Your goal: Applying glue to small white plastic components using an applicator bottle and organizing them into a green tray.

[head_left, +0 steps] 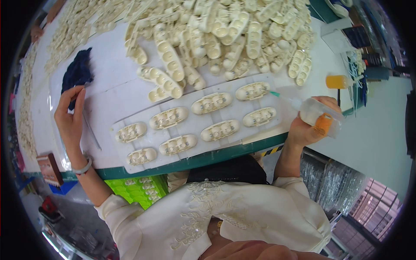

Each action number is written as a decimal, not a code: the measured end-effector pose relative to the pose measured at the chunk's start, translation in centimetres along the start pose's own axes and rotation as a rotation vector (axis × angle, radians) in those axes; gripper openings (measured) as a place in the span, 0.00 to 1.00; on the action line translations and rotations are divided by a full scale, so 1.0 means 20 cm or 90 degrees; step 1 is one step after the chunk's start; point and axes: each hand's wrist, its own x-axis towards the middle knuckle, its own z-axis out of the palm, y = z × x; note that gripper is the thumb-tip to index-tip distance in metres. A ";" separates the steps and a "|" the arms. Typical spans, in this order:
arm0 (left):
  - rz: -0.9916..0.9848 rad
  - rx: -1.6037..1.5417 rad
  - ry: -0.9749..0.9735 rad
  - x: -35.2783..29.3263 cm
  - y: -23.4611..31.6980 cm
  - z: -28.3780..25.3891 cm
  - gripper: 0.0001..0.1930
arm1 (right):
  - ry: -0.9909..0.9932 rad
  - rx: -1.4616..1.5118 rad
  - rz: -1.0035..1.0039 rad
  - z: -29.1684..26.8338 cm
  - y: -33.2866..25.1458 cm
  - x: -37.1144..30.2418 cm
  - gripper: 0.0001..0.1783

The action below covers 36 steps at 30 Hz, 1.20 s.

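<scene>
My right hand (305,128) is wrapped round a translucent squeeze bottle (310,112) with an orange patch on its side. Its thin green tip (274,93) points at the far right piece (253,91) on a white board (221,145). Two rows of cream, pod-shaped plastic pieces with round bumps lie on this board, among them a near right piece (259,117). At the left, my left hand (69,115) has thumb and fingertips close together at the lower end of a crumpled dark blue cloth (78,71). Whether they pinch the cloth is unclear.
A large heap of cream pods (208,34) covers the back of the table. A thin pale stick (92,132) lies near my left hand. Right of my right hand stands an orange-filled container (336,82). Below the green table edge is a bright green tray (138,190).
</scene>
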 end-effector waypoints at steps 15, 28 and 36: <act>0.035 -0.048 0.044 0.02 0.03 -0.06 0.05 | -0.400 0.400 0.095 0.25 -0.53 -0.26 0.21; 0.151 -0.077 0.107 -0.02 0.00 -0.10 0.04 | -0.459 0.332 -0.085 0.38 -0.58 -0.30 0.16; 0.130 -0.067 0.082 -0.02 0.00 -0.08 0.05 | -0.376 0.373 0.018 0.39 -0.61 -0.32 0.15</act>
